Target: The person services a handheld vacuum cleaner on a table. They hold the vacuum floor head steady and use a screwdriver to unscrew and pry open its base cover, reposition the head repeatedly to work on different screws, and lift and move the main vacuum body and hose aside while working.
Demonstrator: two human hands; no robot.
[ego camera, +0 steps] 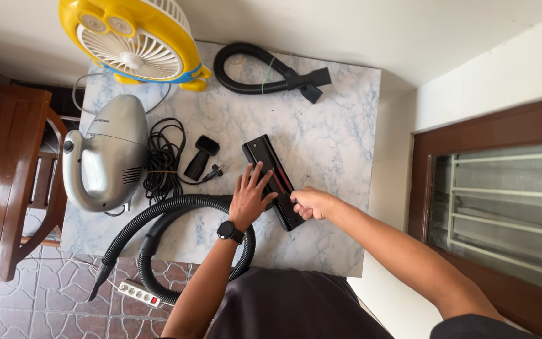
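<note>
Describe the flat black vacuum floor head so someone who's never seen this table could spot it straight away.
On the marble-patterned table, look right of the silver vacuum cleaner and its coiled black cord. Both hands, left hand and right hand, rest on the floor head: the only long, flat, rectangular black piece there.

Bare marble tabletop (334,144) lies open to the right of the black floor-brush head (273,182), and between it and the short curved hose (265,75) at the far edge. To the left, passage is crowded: a small black nozzle (201,157), a coiled power cord (163,160) and the silver vacuum body (105,154). A long ribbed hose (177,207) loops across the near edge.
</note>
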